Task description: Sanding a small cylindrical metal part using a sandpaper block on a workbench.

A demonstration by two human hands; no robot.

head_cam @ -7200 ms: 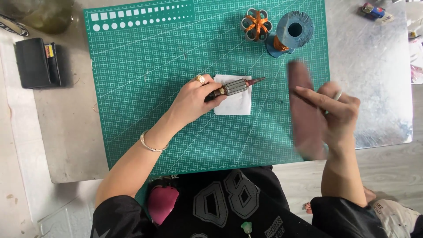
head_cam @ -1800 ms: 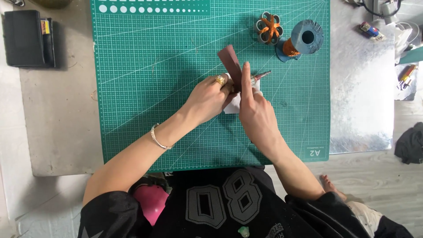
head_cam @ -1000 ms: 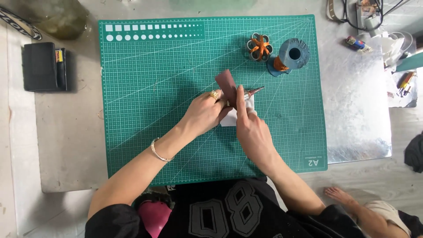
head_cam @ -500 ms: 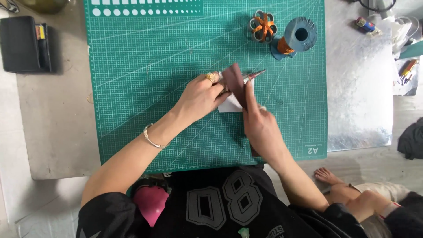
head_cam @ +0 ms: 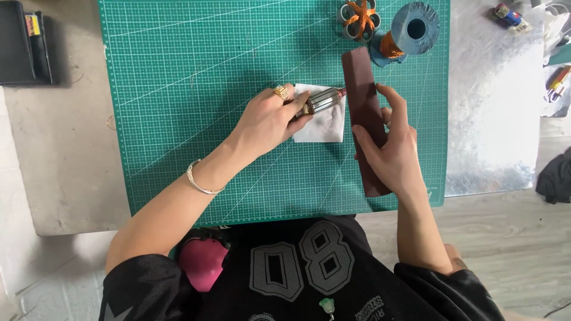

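Green cutting mat (head_cam: 178, 89). Left hand (head_cam: 270, 119) pinched around ribbed metal cylinder (head_cam: 321, 100) on white sheet (head_cam: 324, 128); right hand (head_cam: 392, 151), fingers curled, gripping dark brown strip (head_cam: 363, 89). Strip apart from cylinder: work apparently unfinished.

One head-worn camera looks almost straight down from above the seated person's chest onto the green cutting mat (head_cam: 196, 107), which fills most of the frame. The view sits close, at arm's reach, with both forearms entering from the bottom edge. The mat's far end lies at the top.
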